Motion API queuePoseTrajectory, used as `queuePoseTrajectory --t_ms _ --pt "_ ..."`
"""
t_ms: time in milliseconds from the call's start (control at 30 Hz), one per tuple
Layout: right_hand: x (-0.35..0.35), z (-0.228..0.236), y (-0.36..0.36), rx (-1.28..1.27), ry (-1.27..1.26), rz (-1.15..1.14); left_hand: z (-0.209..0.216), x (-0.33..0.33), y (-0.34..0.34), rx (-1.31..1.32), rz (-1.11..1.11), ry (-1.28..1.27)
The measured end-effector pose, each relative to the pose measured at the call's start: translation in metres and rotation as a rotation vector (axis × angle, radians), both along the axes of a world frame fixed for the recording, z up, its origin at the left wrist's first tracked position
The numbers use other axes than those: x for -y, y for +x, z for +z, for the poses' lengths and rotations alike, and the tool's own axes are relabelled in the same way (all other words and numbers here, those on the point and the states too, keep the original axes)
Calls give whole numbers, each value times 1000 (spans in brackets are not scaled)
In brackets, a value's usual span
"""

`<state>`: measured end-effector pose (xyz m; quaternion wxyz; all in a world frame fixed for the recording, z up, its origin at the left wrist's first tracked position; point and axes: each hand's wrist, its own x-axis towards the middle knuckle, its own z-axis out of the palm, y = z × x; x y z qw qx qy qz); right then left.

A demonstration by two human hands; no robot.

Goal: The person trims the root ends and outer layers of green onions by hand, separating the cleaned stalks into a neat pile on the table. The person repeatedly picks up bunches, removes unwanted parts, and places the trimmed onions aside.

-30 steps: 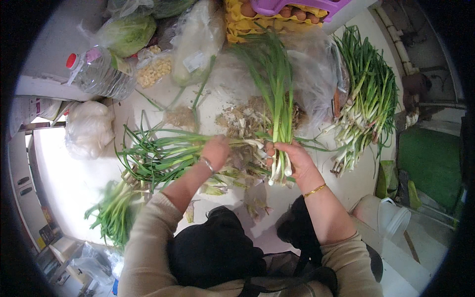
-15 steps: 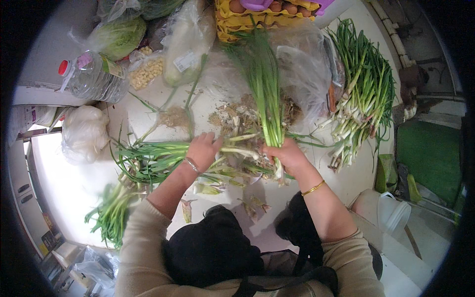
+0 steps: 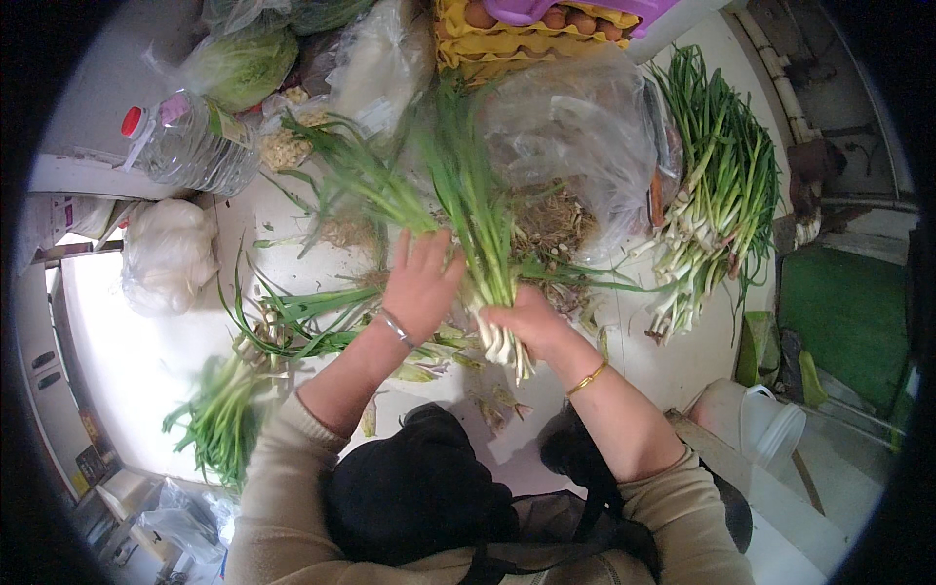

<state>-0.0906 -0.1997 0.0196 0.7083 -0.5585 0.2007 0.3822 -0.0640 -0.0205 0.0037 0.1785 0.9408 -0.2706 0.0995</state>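
My right hand (image 3: pixel 527 325) grips a bunch of green onions (image 3: pixel 471 200) near their white root ends, the green tops pointing away from me. Beside it my left hand (image 3: pixel 420 283) has its fingers spread and lifts a few green onion stalks (image 3: pixel 363 182) toward the bunch. A bangle sits on each wrist. Below the hands lie peeled skins and trimmings (image 3: pixel 441 353) on the white floor.
A large pile of green onions (image 3: pixel 710 200) lies at the right. More cut greens (image 3: pixel 226 409) lie at the left. A plastic oil bottle (image 3: pixel 187 146), a white bag (image 3: pixel 168 253), a clear plastic sheet (image 3: pixel 575 136), a yellow egg tray (image 3: pixel 507 39) and a white bucket (image 3: pixel 756 424) surround the spot.
My left hand has lifted from the stalks on the floor and opened, bringing a few stalks up beside the bunch. The view has shifted closer to the hands.
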Motion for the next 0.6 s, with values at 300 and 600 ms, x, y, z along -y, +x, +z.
queuePoseTrajectory --t_ms 300,600 --pt "-8 -4 -4 -224 276 -299 -26 4 -32 -1596 275 -1698" --pt "-2 -16 -3 -91 -112 -141 -24 4 -37 -973 375 -1003"
